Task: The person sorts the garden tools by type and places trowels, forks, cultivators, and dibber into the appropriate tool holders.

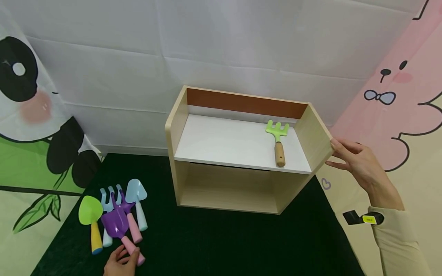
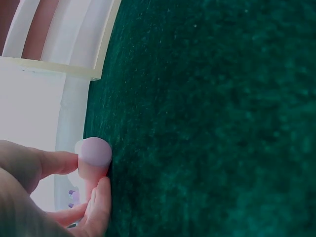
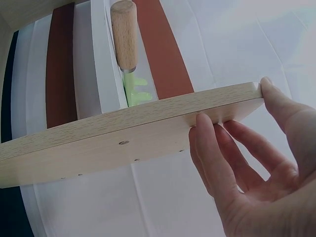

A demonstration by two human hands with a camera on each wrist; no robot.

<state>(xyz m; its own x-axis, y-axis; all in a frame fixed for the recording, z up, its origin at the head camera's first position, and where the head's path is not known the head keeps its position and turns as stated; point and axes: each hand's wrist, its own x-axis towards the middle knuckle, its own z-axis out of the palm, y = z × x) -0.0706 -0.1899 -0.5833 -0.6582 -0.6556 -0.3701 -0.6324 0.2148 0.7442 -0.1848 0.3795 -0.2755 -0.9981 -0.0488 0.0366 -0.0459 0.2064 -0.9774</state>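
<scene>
At the lower left of the head view, my left hand (image 1: 121,262) pinches the pink handle of a purple toy shovel (image 1: 116,223) between thumb and fingers. The handle's rounded end (image 2: 95,152) shows up close in the left wrist view. Around that shovel lie a lime-green trowel (image 1: 90,210), a purple hand rake (image 1: 128,207), a light blue hand rake (image 1: 107,240) and a light blue trowel (image 1: 136,191). My right hand (image 1: 360,166) touches the right side panel of a wooden shelf (image 1: 321,140). Its thumb rests at the corner, its fingertips against the outer face (image 3: 203,121).
A green hand rake (image 1: 277,143) with a wooden handle lies on the shelf's white upper board (image 1: 221,142), towards the right. The shelf stands on a dark green cloth (image 1: 214,241). Behind it hangs a white fabric backdrop (image 1: 221,46), with printed cartoon panels at both sides.
</scene>
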